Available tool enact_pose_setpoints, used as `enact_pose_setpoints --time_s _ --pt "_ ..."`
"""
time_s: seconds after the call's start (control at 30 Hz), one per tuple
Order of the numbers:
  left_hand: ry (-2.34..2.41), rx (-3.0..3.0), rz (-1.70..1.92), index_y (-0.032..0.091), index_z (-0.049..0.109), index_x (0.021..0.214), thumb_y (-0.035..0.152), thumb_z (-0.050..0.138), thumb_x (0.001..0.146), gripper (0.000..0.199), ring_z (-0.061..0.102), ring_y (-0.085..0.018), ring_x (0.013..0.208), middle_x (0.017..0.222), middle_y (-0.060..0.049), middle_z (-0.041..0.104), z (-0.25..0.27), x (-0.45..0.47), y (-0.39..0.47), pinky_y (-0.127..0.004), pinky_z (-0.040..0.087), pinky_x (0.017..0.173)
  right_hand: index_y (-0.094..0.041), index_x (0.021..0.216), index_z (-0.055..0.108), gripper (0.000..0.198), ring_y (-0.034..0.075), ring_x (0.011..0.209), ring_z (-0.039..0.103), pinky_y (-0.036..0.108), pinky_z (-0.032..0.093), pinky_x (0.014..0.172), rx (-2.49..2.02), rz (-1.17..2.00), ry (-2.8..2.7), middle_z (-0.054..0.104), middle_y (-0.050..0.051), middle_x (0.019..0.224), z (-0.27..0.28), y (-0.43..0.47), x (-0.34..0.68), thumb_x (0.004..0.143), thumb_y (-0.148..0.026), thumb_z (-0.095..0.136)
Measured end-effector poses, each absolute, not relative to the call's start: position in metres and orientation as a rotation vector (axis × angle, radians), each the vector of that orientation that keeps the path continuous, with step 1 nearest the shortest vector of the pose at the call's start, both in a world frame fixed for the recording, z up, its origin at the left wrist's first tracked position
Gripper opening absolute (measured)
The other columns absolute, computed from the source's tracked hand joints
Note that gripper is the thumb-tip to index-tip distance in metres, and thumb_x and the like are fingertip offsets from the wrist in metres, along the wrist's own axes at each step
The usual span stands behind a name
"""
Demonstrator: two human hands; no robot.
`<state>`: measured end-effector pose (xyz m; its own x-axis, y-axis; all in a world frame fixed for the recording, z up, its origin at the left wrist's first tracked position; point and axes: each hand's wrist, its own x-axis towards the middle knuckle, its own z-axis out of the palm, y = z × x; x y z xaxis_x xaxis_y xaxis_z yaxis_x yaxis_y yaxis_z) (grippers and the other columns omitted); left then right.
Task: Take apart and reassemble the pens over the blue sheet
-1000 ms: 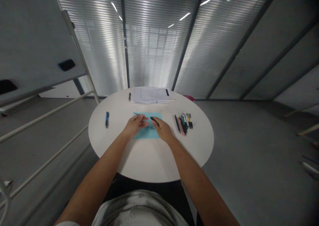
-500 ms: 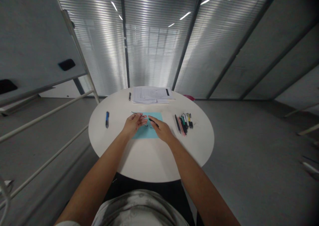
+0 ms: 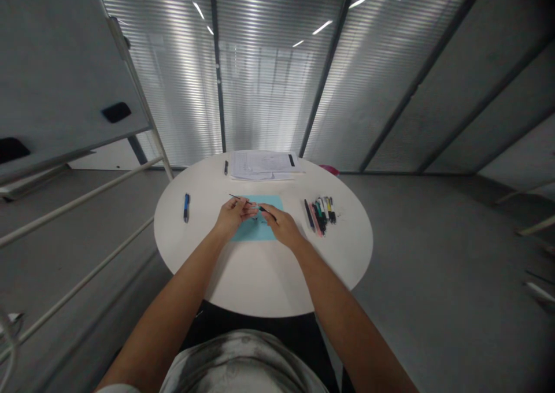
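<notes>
While left hand (image 3: 230,215) pinches thin rod (image 3: 236,197) between thumb and fingers, right hand (image 3: 281,223) grips black pen (image 3: 264,210), fingers curled round it; both items held over blue sheet (image 3: 254,232) on table (image 3: 260,280).

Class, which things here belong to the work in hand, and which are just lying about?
In use:
thin dark stick, in the left hand
black pen-like piece, in the right hand
blue sheet beneath

Lying about:
blue pen
cluster of pens
papers

At 6 o'clock you wear a white T-shirt (image 3: 247,364) with dark grey blotches, 1 white sleeve (image 3: 117,388) at 7, and black bottoms (image 3: 299,335).
</notes>
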<state>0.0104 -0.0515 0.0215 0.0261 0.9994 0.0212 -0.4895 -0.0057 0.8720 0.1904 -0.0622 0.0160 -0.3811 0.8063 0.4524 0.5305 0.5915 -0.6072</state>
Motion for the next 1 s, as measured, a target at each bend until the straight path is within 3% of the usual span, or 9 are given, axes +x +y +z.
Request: enact_pose_setpoints --time_s 0.27,0.53,0.63,0.8,1.0 --pt "0.882 1.065 1.354 0.013 0.059 0.086 0.041 0.068 0.075 0.031 0.065 -0.014 0.062 0.077 -0.005 0.068 0.0178 0.0129 -0.0543 -0.034 0.054 0.071 -0.024 0.121 0.055 0.033 0.018 0.100 0.061 0.030 0.046 0.086 -1.066 0.427 -2.124 0.065 0.005 0.114 0.0171 -0.0624 0.1896 0.096 -0.037 0.038" --pt "0.948 1.190 1.285 0.014 0.064 0.077 0.043 0.071 0.070 0.031 0.060 -0.013 0.061 0.070 -0.004 0.064 0.0216 0.0150 -0.0593 -0.029 0.052 0.065 -0.023 0.110 0.059 0.029 0.017 0.084 0.062 0.028 0.045 0.076 -1.132 0.410 -2.090 0.068 0.004 0.097 0.0170 -0.0637 0.1887 0.094 -0.040 0.042" --pt "0.959 1.250 1.270 0.014 0.067 0.074 0.044 0.071 0.069 0.031 0.059 -0.013 0.061 0.077 -0.006 0.066 0.0230 0.0147 -0.0607 -0.027 0.050 0.061 -0.023 0.109 0.059 0.028 0.017 0.084 0.061 0.028 0.045 0.076 -1.135 0.408 -2.083 0.068 0.004 0.096 0.0181 -0.0647 0.1882 0.093 -0.040 0.043" --pt "0.993 1.362 1.211 0.013 0.072 0.086 0.043 0.070 0.070 0.034 0.056 -0.012 0.060 0.076 -0.006 0.068 0.0215 0.0134 -0.0610 -0.026 0.048 0.059 -0.023 0.108 0.059 0.026 0.017 0.083 0.061 0.027 0.044 0.074 -1.124 0.419 -2.075 0.067 0.003 0.095 0.0192 -0.0657 0.1879 0.092 -0.038 0.044" --pt "0.952 1.268 1.248 0.014 0.066 0.101 0.036 0.073 0.068 0.041 0.057 -0.012 0.059 0.069 -0.002 0.062 0.0204 0.0128 -0.0598 -0.024 0.045 0.055 -0.022 0.106 0.059 0.025 0.016 0.084 0.060 0.027 0.043 0.075 -1.096 0.419 -2.078 0.066 0.004 0.096 0.0177 -0.0639 0.1881 0.092 -0.037 0.044"
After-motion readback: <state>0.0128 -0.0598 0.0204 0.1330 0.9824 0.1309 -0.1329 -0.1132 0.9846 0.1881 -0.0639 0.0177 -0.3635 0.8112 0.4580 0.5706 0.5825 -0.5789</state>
